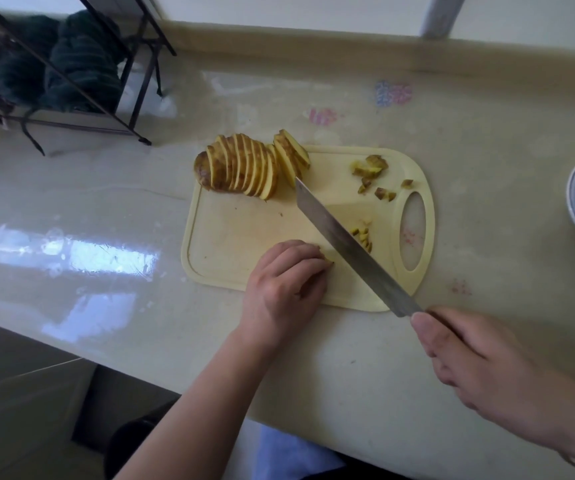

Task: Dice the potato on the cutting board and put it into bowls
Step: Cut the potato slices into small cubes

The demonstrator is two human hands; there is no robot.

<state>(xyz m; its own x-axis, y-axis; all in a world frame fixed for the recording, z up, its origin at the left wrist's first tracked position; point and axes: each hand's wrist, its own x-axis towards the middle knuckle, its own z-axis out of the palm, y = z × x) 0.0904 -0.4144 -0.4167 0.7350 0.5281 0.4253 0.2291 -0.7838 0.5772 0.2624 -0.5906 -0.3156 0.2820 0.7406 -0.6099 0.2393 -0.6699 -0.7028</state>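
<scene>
Left hand point(286, 278): I curled it, pinning potato strips point(327, 259) for dicing | right hand point(480, 362): gripped steel cleaver point(352, 244) | unpeeled sliced potato point(241, 168): far-left on pale-yellow plastic cutting board point(230, 237)

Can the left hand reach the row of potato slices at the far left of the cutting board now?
Probably yes. The left hand holds a small potato piece at the near edge of the cutting board, and only bare board lies between it and the potato slices. The knife lies to its right.
</scene>
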